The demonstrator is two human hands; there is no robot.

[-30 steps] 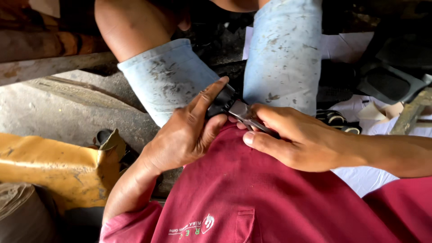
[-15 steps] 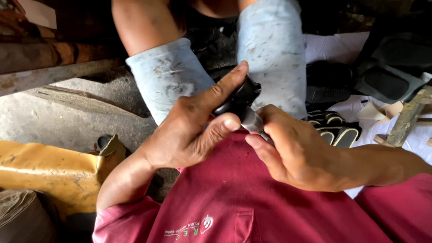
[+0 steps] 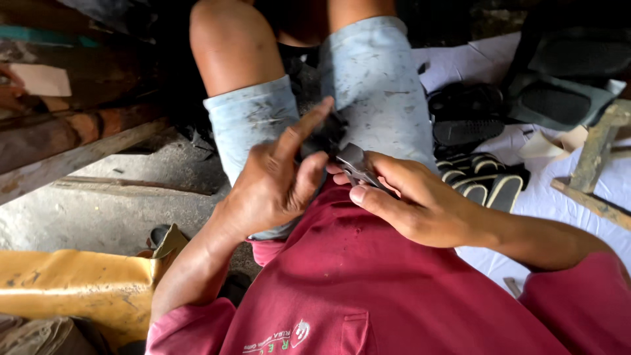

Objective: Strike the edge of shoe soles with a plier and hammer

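Left hand: my left hand [image 3: 273, 187] pinches a dark rubbery piece [image 3: 322, 135], forefinger straight.
Right hand: my right hand [image 3: 411, 200] grips a grey metal tool [image 3: 355, 164].
Tool axis: its long axis points up-left towards the piece.

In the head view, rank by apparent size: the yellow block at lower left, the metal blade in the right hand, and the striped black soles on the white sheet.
1. Yellow block, though it lies nearer the camera.
2. Striped black soles.
3. Metal blade, partly hidden by the right hand.
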